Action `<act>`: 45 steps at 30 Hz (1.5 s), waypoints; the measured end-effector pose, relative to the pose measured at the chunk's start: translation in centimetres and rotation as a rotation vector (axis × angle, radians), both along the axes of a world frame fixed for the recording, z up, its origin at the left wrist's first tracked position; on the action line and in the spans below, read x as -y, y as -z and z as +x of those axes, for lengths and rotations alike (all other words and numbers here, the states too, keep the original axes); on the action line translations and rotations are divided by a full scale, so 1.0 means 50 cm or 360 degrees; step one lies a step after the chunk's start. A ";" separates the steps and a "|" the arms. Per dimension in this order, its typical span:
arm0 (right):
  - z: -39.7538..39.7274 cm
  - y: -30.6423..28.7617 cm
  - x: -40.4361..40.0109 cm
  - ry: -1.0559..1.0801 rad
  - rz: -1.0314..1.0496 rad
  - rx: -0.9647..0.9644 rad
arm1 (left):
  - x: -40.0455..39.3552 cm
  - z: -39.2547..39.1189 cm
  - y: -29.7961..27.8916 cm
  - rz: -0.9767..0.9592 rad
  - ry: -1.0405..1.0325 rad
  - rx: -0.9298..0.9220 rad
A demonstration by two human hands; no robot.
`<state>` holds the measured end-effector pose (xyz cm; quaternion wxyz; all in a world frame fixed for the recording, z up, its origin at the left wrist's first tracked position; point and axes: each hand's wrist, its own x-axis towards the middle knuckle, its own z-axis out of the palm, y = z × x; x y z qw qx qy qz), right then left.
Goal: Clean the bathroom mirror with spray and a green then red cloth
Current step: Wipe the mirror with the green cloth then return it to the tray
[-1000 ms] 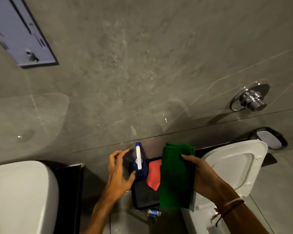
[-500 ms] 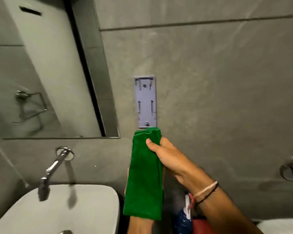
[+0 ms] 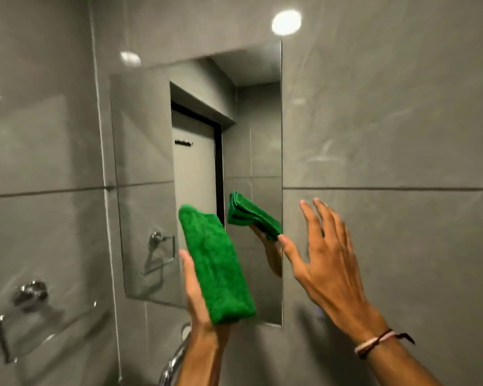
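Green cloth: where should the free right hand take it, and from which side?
Judging by its pose, the upper end of the green cloth. It is folded into a long pad lying across the left hand, top end standing free. The open right hand could come in from the right and pinch across its thickness.

Folded green cloth held up before the wall mirror.
Left hand (image 3: 198, 296) grips the folded green terry cloth (image 3: 216, 267) upright before the frameless rectangular mirror (image 3: 195, 140); right hand (image 3: 326, 260) beside, fingers spread, empty.
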<state>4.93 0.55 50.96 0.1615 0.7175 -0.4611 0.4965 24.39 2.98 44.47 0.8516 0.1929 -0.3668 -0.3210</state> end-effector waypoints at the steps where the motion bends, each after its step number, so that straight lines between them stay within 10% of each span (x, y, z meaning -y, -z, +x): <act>1: 0.001 -0.026 0.006 -0.0001 -0.0068 0.0023 | 0.023 -0.019 -0.099 -0.0039 -0.0130 0.0223; 8: -0.005 -0.237 0.070 0.0171 -0.0500 -0.0106 | 0.274 -0.053 -0.351 -0.0104 -0.1650 0.1990; 21: 0.020 -0.361 0.227 0.0414 -0.0788 -0.0203 | 0.344 0.046 -0.732 -0.0294 -0.2157 0.1869; 35: 0.091 -0.328 0.289 0.0379 -0.0857 -0.0209 | 0.355 0.524 -0.490 0.0639 -0.1805 0.0910; 45: 0.059 -0.264 0.260 0.0085 -0.0845 -0.0053 | 0.340 0.114 -0.329 -0.0054 -0.2029 0.1715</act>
